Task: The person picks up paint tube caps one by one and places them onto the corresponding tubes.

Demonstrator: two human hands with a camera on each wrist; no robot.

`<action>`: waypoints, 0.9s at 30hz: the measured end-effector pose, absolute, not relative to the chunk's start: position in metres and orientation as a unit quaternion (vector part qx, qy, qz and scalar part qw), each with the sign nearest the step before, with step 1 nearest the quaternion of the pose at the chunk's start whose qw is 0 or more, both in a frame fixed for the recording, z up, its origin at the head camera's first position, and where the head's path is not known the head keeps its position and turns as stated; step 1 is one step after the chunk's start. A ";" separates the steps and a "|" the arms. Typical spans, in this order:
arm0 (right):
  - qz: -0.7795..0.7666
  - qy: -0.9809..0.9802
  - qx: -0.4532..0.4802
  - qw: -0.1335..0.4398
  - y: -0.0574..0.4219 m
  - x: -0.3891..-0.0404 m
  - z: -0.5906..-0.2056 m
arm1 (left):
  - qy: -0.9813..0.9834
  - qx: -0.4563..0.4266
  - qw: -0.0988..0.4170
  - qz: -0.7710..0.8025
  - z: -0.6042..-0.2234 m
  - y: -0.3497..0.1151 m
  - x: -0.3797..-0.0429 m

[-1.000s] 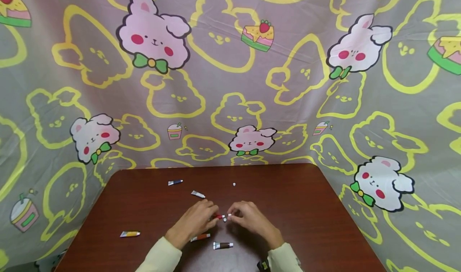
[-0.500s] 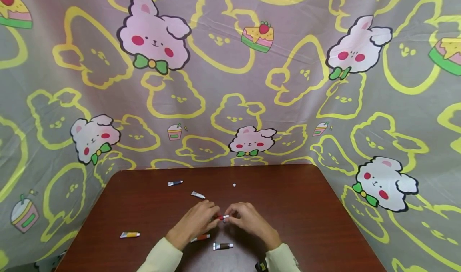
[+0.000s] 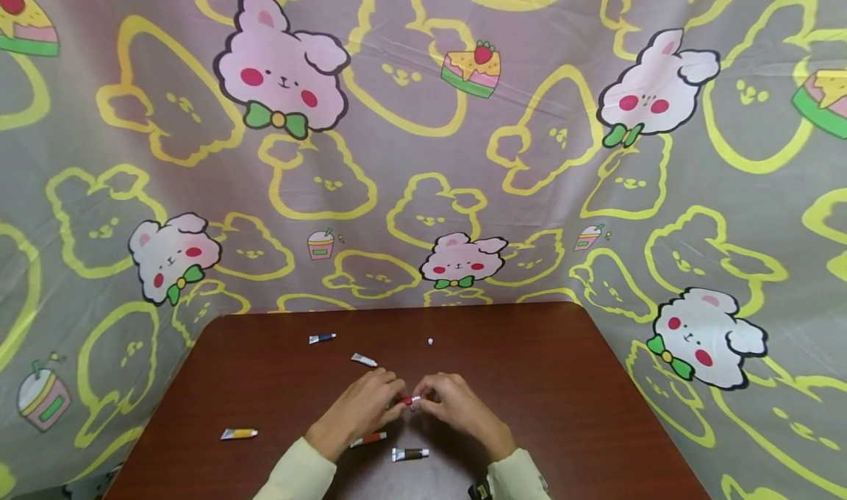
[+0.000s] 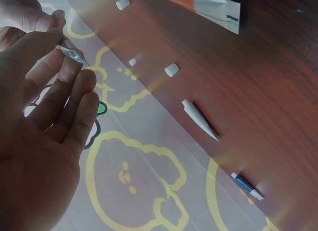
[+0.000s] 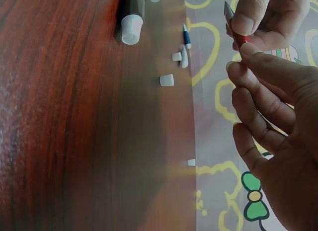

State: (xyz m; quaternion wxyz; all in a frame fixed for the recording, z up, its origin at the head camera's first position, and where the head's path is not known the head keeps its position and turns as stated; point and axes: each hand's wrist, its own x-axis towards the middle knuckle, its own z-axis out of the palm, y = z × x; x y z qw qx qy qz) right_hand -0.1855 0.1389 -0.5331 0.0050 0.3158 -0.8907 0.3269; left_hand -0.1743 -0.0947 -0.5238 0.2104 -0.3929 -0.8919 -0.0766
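My left hand (image 3: 362,406) pinches a small red paint tube (image 5: 239,39) between thumb and fingers, low over the table. At the tube's other end, my right hand (image 3: 461,407) pinches a white cap (image 3: 416,399) with thumb and index finger against the nozzle end. Fingers hide most of the tube, and whether the cap is threaded on cannot be told. An orange-brown paint tube (image 3: 369,439) lies just below my left wrist. Nearby is a dark brown paint tube (image 3: 410,454) with a white cap.
On the brown table (image 3: 562,382) lie a yellow paint tube (image 3: 239,434), a blue paint tube (image 3: 322,338) and a white paint tube (image 3: 364,359). A loose white cap (image 3: 430,341) sits farther back. A patterned cloth (image 3: 397,154) hangs behind and at the sides.
My right hand has brought the white cap leftward to the red tube's nozzle end, closing a small gap. Over the last half second both hands stay nearly still.
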 end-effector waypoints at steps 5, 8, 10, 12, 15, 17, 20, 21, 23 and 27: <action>0.317 -0.889 0.331 0.015 0.140 -0.185 -0.535 | -0.887 -0.398 0.217 -0.084 -0.526 -0.095 -0.174; 0.309 -0.888 0.340 0.028 0.141 -0.185 -0.536 | -0.886 -0.399 0.219 -0.090 -0.527 -0.095 -0.174; 0.315 -0.885 0.341 0.028 0.141 -0.184 -0.537 | -0.885 -0.400 0.219 -0.094 -0.527 -0.095 -0.174; 0.330 -0.881 0.338 0.023 0.141 -0.184 -0.537 | -0.885 -0.400 0.219 -0.097 -0.528 -0.096 -0.174; 0.354 -0.876 0.327 0.012 0.142 -0.183 -0.538 | -0.885 -0.400 0.218 -0.100 -0.527 -0.095 -0.173; 0.367 -0.875 0.316 0.003 0.142 -0.183 -0.538 | -0.886 -0.399 0.214 -0.100 -0.526 -0.095 -0.173; 0.370 -0.875 0.311 -0.001 0.143 -0.183 -0.539 | -0.889 -0.398 0.201 -0.099 -0.525 -0.094 -0.173; 0.370 -0.876 0.311 -0.002 0.143 -0.183 -0.539 | -0.891 -0.398 0.198 -0.098 -0.524 -0.094 -0.173; 0.368 -0.876 0.310 -0.004 0.144 -0.183 -0.539 | -0.891 -0.398 0.196 -0.096 -0.524 -0.094 -0.173; 0.362 -0.879 0.311 -0.005 0.145 -0.183 -0.537 | -0.892 -0.396 0.197 -0.093 -0.525 -0.094 -0.174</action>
